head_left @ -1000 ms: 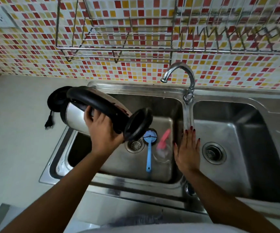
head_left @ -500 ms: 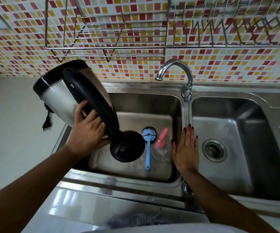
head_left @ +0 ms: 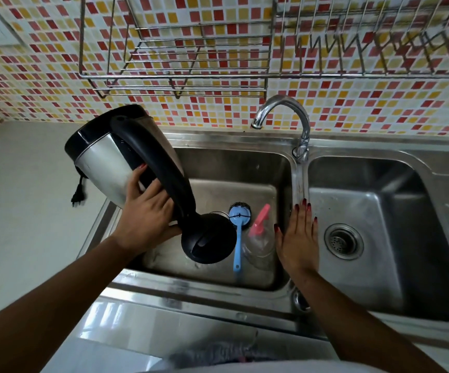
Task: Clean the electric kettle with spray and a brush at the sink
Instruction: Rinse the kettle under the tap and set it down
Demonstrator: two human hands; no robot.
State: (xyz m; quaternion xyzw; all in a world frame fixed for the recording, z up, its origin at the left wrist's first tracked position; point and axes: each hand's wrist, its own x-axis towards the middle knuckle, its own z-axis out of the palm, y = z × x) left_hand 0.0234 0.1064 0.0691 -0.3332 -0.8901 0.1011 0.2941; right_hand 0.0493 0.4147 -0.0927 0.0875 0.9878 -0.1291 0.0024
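Observation:
A steel electric kettle point(head_left: 102, 165) with a black handle and base is tipped mouth-down over the left sink basin point(head_left: 258, 173). Its black lid point(head_left: 208, 238) hangs open at the low end. My left hand point(head_left: 148, 214) grips the kettle around the handle. A blue brush point(head_left: 238, 238) lies on the basin floor, head toward the wall. Beside it lies a clear spray bottle point(head_left: 259, 243) with a pink trigger. My right hand point(head_left: 298, 238) rests flat with straight fingers on the divider between the two basins.
A curved chrome tap point(head_left: 282, 109) stands behind the divider. The right basin point(head_left: 395, 200) has a round drain point(head_left: 343, 240). A wire dish rack point(head_left: 180, 57) hangs on the tiled wall. A black plug point(head_left: 78, 196) and cord lie on the counter at left.
My left hand has lifted the kettle's base up and back, tipping it from lying sideways to mouth-down, and the lid has swung down. My right hand has stayed on the divider.

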